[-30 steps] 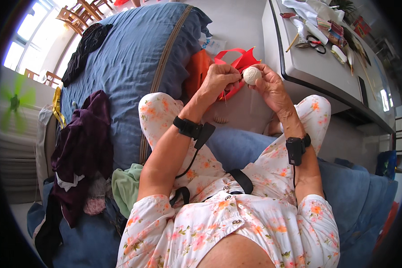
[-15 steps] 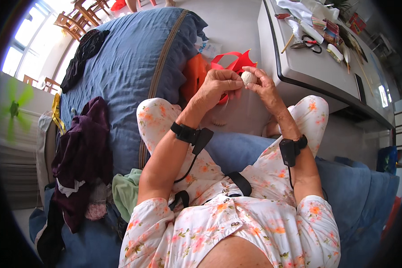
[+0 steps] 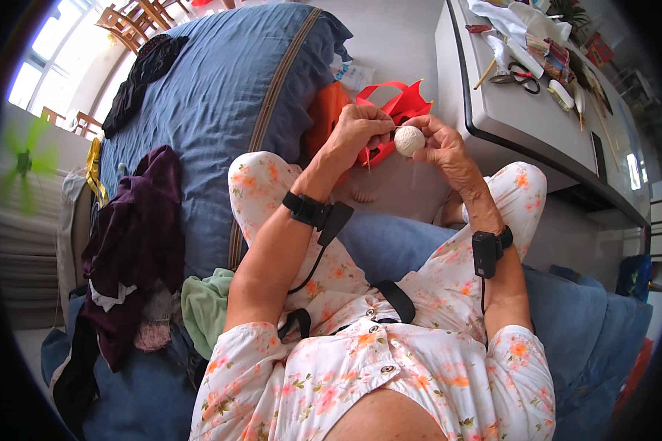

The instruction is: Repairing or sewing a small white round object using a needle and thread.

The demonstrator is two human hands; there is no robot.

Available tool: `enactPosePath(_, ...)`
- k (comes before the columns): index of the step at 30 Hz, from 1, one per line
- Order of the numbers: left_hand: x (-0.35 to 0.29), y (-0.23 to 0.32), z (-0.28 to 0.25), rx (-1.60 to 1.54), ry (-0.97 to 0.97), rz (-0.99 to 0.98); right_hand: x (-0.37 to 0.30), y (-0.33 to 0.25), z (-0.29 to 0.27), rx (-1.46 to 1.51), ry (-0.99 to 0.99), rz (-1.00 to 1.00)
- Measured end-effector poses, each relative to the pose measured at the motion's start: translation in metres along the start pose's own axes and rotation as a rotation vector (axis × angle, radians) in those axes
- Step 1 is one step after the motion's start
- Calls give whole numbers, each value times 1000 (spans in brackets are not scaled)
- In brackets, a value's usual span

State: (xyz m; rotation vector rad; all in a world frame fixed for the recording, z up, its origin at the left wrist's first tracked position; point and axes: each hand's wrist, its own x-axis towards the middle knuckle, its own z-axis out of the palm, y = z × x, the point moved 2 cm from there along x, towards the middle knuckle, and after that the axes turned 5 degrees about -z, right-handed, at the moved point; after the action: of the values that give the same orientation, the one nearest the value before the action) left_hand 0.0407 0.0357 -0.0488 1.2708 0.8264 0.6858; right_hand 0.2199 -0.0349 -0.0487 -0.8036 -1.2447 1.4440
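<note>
Grey floor (image 3: 397, 44), right hand (image 3: 446, 152) clamped on evenly round white ball (image 3: 409, 142), left hand (image 3: 357, 134) pinched closed beside it

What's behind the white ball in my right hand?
Past the ball, red fabric, grey floor and part of your right hand show. Whatever sits directly behind it is covered, so I can't tell.
</note>
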Motion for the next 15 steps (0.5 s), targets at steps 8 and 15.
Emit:
enactPosePath(8, -6, -2, 25, 56, -94, -32, 5, 2, -16, 297, 188, -213)
enactPosePath(15, -14, 11, 29, 67, -205, 9, 5, 7, -17, -207, 313, -113)
